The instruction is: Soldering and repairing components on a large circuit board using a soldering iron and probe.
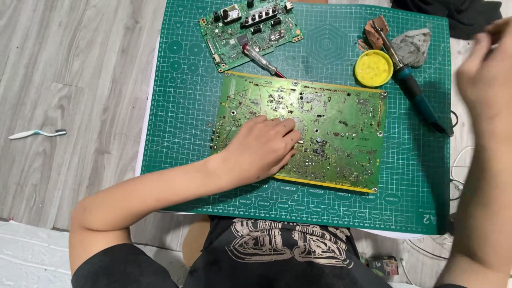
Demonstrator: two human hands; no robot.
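A large green circuit board (336,133) lies flat on a green cutting mat (176,133). My left hand (264,146) rests palm down on the board's left half, fingers together and pressing on it. My right hand (488,74) is raised at the right edge of the view, blurred, with the fingers pinched near something thin that I cannot make out. A soldering iron (410,85) with a blue handle lies on the mat to the right of the board, next to a yellow round tin (373,68).
A smaller green circuit board (248,29) sits at the mat's top, with a red-tipped screwdriver (261,60) lying across its lower edge. A grey rag (412,45) lies beyond the tin. A toothbrush (37,133) lies on the wooden floor at left. Cables run at right.
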